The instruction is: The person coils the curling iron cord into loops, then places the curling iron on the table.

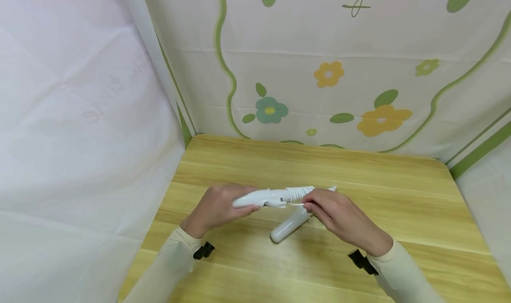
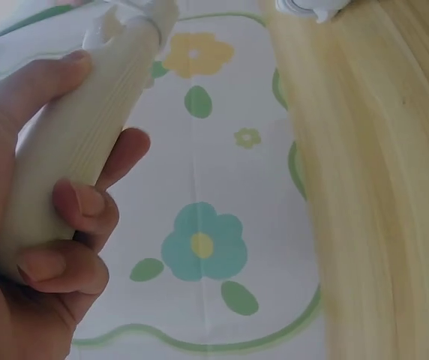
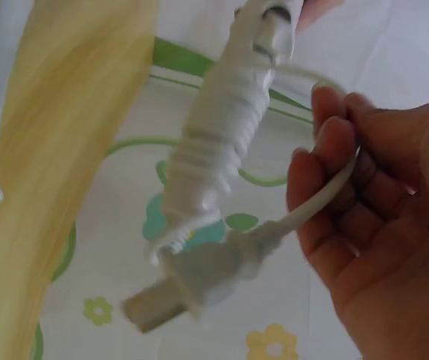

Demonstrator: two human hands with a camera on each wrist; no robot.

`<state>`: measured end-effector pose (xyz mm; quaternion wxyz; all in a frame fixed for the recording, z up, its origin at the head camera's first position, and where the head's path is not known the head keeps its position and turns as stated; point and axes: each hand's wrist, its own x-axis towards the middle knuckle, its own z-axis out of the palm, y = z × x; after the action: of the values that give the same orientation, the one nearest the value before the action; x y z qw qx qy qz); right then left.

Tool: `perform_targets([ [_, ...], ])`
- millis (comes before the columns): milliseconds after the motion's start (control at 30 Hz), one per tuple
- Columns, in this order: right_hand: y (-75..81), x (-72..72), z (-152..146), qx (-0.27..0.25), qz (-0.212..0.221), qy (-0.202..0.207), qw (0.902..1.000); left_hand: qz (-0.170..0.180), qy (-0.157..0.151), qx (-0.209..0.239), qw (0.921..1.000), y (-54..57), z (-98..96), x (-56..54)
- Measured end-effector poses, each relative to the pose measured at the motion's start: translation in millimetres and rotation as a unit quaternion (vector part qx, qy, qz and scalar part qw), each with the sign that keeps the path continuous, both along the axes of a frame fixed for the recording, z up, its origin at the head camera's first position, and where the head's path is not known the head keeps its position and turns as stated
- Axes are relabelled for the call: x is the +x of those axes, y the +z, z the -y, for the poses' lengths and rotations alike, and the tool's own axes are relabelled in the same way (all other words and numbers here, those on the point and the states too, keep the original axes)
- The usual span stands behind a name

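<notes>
My left hand (image 1: 217, 205) grips the smooth white handle (image 2: 72, 142) of a corded appliance shaped like a curling iron, its fingers curled round the handle. A small lever (image 1: 275, 203) stands out from its side. White cord coils (image 3: 214, 127) wrap the appliance's far part. Thumb and fingers of my right hand (image 1: 345, 216) pinch the loose stretch of cord (image 3: 323, 196), and a plug (image 3: 207, 274) dangles from its end in the right wrist view. Below the held appliance lies a second white one (image 1: 289, 226), partly hidden behind the right hand.
Both hands work above a wooden table (image 1: 223, 161). Behind its far edge hangs a white cloth (image 1: 295, 32) with printed flowers, and another pale cloth (image 1: 80, 130) closes off the left side. A black wrist mount (image 1: 362, 262) sits by the right sleeve.
</notes>
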<state>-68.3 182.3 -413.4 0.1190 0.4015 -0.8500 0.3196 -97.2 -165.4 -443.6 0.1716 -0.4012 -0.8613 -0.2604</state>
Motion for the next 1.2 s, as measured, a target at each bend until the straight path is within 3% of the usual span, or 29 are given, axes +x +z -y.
perform_targets([
  [100,4.4,-11.7,-3.5,0.009,-0.029,0.042,0.9986,0.021,-0.038,-0.005,0.9991,1.5,-1.7,3.2],
  [233,2.3,-24.5,-7.0,0.007,-0.004,0.082,0.9966,0.094,-0.095,0.004,0.9909,-1.1,-0.1,3.5],
  [400,-8.8,-32.5,-8.2,-0.037,0.094,0.122,0.9874,0.198,-0.154,0.059,0.9662,-8.6,4.8,-0.7],
  [533,-24.2,-33.0,-3.9,-0.092,0.200,0.133,0.9665,0.256,-0.179,0.110,0.9437,-13.2,6.2,-1.7],
  [700,-40.8,-25.9,6.8,-0.198,0.275,0.124,0.9327,0.309,-0.158,0.164,0.9233,-15.1,4.2,0.5],
  [800,-47.9,-18.5,17.1,-0.267,0.294,0.106,0.9117,0.329,-0.142,0.187,0.9146,-15.2,3.1,1.6],
  [833,-50.7,-16.0,20.2,-0.283,0.289,0.101,0.9089,0.331,-0.138,0.190,0.9137,-15.6,2.9,1.9],
  [933,-59.3,-11.4,24.5,-0.296,0.240,0.086,0.9207,0.330,-0.127,0.192,0.9153,-17.2,1.5,2.2],
  [1033,-64.1,-6.2,24.2,-0.302,0.235,0.068,0.9213,0.328,-0.115,0.192,0.9178,-18.9,0.0,2.7],
  [1067,-64.9,-4.2,23.8,-0.307,0.253,0.059,0.9157,0.328,-0.109,0.193,0.9182,-19.3,-0.5,3.0],
  [1200,-69.4,2.8,26.6,-0.345,0.344,0.018,0.8731,0.343,-0.071,0.206,0.9138,-19.1,-2.5,4.5],
])
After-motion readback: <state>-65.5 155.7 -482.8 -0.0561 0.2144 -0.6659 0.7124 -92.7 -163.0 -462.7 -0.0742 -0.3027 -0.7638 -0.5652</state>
